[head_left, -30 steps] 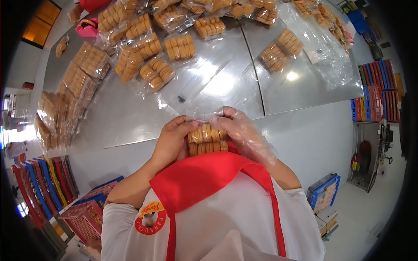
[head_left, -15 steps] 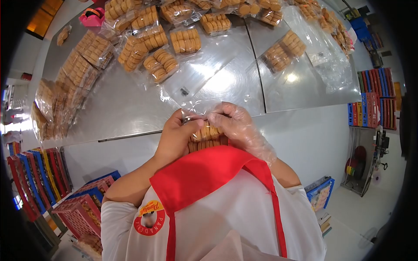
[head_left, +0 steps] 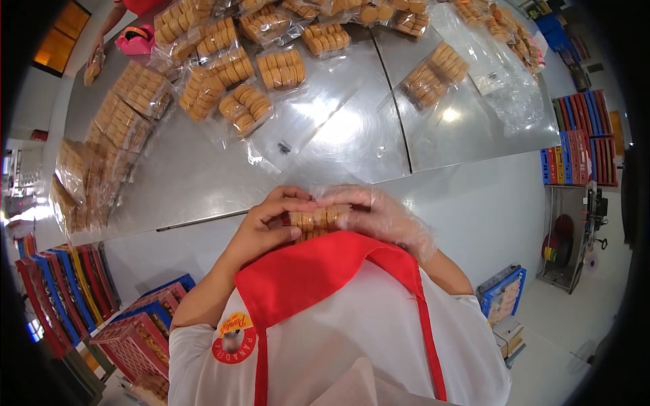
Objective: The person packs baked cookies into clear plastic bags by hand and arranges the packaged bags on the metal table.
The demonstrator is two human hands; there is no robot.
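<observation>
Biscuit pack, one: clear wrapping, pale brown biscuits in rows, held before the chest at the near edge of the bench; its lower part is hidden behind the apron.

Left hand: bare, gripping the pack's left side, thumb on the near face, fingers curled round the far edge.

Right hand: in a clear plastic glove, slightly blurred, gripping the pack's right side, fingers over the far edge.

Apron: red at the top, with red straps, worn over a white shirt bearing a round red badge.

Bench: shiny metal, dark seam running across. On it:
– a long row of wrapped packs along the left;
– a heap of wrapped packs at the far middle, several overlapping;
– two packs side by side, right of the seam;
– clear plastic sheeting at the right;
– a pink holder at the far left.

Co-worker's hand, far left: fingers round a small pack.

Surroundings: stacked coloured crates at left; a pink crate nearer; further crates at right, above a metal rack.
</observation>
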